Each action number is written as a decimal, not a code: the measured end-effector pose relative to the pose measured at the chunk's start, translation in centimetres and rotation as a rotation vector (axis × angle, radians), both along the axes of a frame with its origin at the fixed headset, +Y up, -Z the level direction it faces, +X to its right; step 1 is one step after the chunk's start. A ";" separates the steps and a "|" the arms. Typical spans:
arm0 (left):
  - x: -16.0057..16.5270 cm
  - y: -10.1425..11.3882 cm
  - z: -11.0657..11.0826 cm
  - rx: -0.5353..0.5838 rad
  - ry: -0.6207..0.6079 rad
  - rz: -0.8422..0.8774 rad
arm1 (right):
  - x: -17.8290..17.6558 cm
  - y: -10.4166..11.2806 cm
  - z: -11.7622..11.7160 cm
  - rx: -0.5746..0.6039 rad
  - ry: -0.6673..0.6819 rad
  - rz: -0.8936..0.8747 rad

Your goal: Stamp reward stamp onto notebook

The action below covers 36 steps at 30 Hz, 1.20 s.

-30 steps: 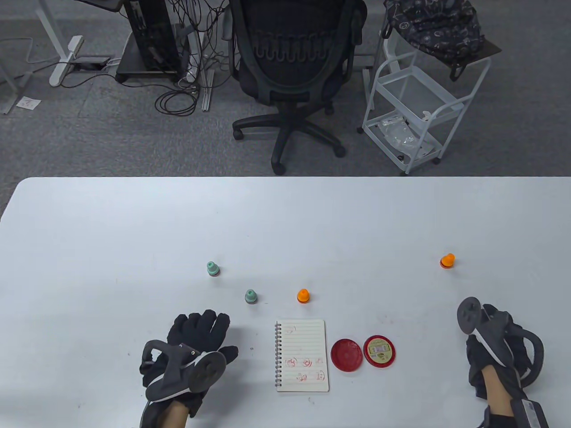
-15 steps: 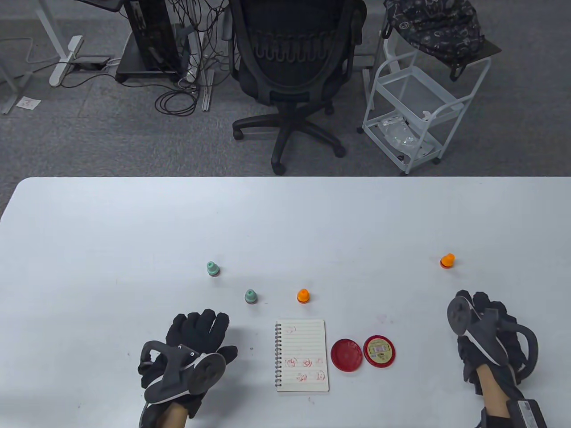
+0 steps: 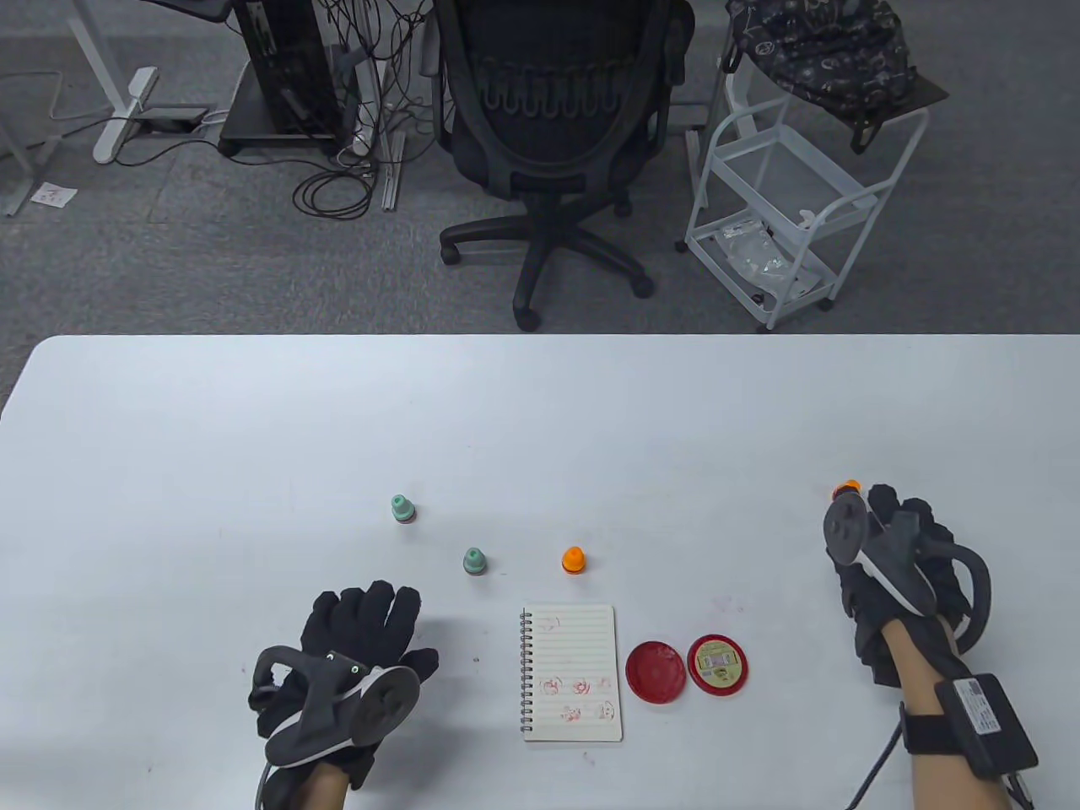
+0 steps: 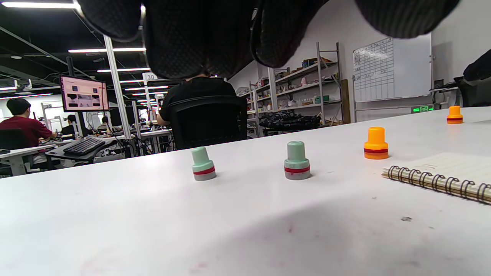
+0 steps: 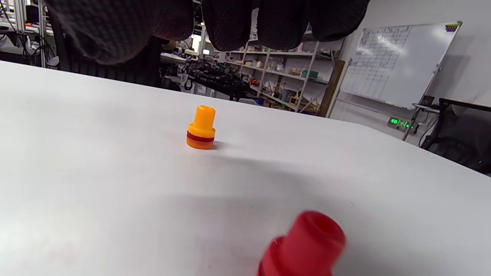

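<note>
Four small reward stamps stand upright on the white surface (image 3: 253,439), each a stepped cap with a narrow knob above a wider base and a red band near the foot. Two are mint green: the far green stamp (image 3: 402,509) sits left of centre in the table view, the near green stamp (image 3: 474,561) lower and to its right. The middle orange stamp (image 3: 573,559) stands just above the top edge of the notebook (image 3: 572,672), apart from it. The far orange stamp (image 3: 846,488) is at the right of that frame, partly covered by the tracker on the right hand (image 3: 899,582).

The notebook lies flat at lower centre, spiral binding on its left, its lined page open and bearing several red imprints in the lower half and a faint one at the top. Just right of it lie two round red pieces side by side, touching or nearly so: the red lid (image 3: 655,672), plain inside, and the ink pad tin (image 3: 717,665), with a pale label or pad in its middle that is too small to read.

The left hand (image 3: 350,666) rests at lower left with fingers spread and straight, holding nothing. The right hand's fingers reach toward the far orange stamp; in the right wrist view they hang above it without touching, empty. A blurred red stamp-shaped object (image 5: 307,245) at the bottom of that view is cut off by the edge.
</note>
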State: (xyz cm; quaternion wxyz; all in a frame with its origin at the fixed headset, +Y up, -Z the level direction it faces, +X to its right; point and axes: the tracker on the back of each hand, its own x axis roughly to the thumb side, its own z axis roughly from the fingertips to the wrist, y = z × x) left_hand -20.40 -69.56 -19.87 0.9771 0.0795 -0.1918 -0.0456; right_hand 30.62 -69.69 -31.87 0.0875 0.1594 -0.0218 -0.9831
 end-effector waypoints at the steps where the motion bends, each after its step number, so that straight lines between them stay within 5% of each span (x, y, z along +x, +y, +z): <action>1: -0.1 0.0 0.0 -0.001 0.006 -0.003 | 0.2 0.2 -0.7 -0.001 -0.004 -0.005; 10: -0.4 -0.3 -0.4 -0.023 0.035 -0.033 | 2.6 0.8 -6.0 -0.035 -0.103 -0.070; 17: -0.9 -0.2 -0.3 -0.021 0.059 -0.021 | 2.4 -2.0 -8.6 -0.157 -0.136 -0.072; 26: -1.5 -0.3 -0.3 -0.030 0.081 0.006 | 1.8 -4.3 -10.3 -0.258 -0.171 0.012; 36: -1.9 -0.5 -0.2 -0.049 0.081 0.031 | -0.1 -1.1 -9.2 -0.141 -0.021 0.047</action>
